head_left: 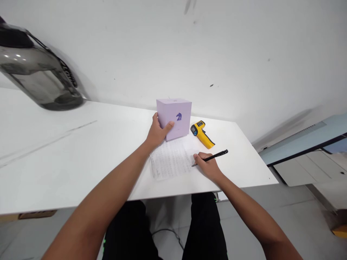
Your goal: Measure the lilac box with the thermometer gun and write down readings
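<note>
My left hand (159, 130) grips the lower left side of a lilac box (177, 122) with a dark horse-head logo, its thumb on the front face. The box stands upright at the far edge of a sheet of paper (170, 162) covered in rows of writing. In my right hand (208, 165) is a slim black pen (219, 154), its tip down at the right part of the sheet. Just right of the box lies a yellow infrared thermometer (205, 136) with a small screen and blue buttons.
A large grey translucent bottle (40, 79) with a black lid and strap stands at the far left. The white table (108, 137) meets a scuffed wall (135, 47) behind. Its right edge ends near a lower light-blue surface (300, 137). A cable (170, 231) lies on the floor.
</note>
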`<state>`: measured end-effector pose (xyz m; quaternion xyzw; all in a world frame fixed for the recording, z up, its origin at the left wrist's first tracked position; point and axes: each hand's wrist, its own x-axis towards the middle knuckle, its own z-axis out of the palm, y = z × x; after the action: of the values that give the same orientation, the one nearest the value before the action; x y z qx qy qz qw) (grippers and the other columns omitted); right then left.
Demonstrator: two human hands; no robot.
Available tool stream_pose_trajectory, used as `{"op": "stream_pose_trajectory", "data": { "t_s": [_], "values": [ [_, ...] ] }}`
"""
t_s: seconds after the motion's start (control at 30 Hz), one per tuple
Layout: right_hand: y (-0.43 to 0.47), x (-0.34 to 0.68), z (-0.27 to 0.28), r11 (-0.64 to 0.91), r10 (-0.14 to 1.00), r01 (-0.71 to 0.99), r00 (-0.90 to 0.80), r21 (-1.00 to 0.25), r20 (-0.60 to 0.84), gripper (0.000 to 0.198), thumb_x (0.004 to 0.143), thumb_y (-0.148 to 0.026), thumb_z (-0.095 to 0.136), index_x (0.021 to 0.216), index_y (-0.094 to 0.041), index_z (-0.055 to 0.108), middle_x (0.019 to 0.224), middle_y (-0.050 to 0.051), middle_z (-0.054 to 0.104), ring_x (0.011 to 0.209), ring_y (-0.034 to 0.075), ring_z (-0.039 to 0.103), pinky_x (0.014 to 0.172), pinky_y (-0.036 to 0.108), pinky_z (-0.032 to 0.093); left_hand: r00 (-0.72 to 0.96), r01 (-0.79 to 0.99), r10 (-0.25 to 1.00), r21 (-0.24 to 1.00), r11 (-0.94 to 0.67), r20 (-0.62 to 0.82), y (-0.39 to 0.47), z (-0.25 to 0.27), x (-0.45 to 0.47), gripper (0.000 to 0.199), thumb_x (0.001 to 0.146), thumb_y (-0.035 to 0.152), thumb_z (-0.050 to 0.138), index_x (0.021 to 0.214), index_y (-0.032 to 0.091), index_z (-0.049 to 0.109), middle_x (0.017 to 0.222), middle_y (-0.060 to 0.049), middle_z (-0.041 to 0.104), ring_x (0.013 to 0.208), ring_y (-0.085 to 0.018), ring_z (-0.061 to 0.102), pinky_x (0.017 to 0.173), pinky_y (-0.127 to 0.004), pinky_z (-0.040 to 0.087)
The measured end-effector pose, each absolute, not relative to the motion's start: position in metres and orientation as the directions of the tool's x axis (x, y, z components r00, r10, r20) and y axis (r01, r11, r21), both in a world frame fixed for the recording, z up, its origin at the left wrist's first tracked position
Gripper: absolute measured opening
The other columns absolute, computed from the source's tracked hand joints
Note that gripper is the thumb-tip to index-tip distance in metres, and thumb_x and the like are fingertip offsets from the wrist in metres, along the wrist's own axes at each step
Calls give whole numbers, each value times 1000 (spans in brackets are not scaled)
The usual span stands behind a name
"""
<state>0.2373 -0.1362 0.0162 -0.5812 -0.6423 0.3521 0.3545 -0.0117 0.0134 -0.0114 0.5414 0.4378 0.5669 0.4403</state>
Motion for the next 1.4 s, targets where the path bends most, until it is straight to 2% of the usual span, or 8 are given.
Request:
{"op": "stream_pose_trajectory", "data": {
  "t_s": [0.27,0.6,1.0,1.4],
  "values": [
    [-136,241,15,68,995,501,-94,-863,24,63,92,-72,69,58,-29,38,59,0,47,66,19,48,64,34,41,-31,-16,975,975,-223,222,14,-13,-12,111,81,83,94,167,33,44,173,-21,64,162,-47,63,137,-69,49],
    [-136,241,16,73,996,487,-79,-870,39,60,94,-74,69,58,-28,53,60,1,54,67,21,53,65,34,44,-23,-26,973,972,-232,231,14,-13,-12,111,81,84,94,167,34,44,173,-20,64,161,-47,63,137,-70,50],
    [-135,240,17,76,996,489,-82,-869,41,61,94,-75,70,59,-27,57,61,2,58,66,21,56,66,35,48,-25,-31,970,969,-244,243,14,-12,-11,110,80,86,93,164,34,45,171,-20,65,160,-47,64,135,-69,52],
    [-136,241,18,52,997,488,-70,-871,20,60,94,-77,69,60,-28,60,60,1,54,66,21,55,65,35,48,-20,-33,966,966,-257,256,16,-15,-11,107,82,84,93,166,36,46,170,-18,66,158,-45,66,134,-66,54]
  ]
}}
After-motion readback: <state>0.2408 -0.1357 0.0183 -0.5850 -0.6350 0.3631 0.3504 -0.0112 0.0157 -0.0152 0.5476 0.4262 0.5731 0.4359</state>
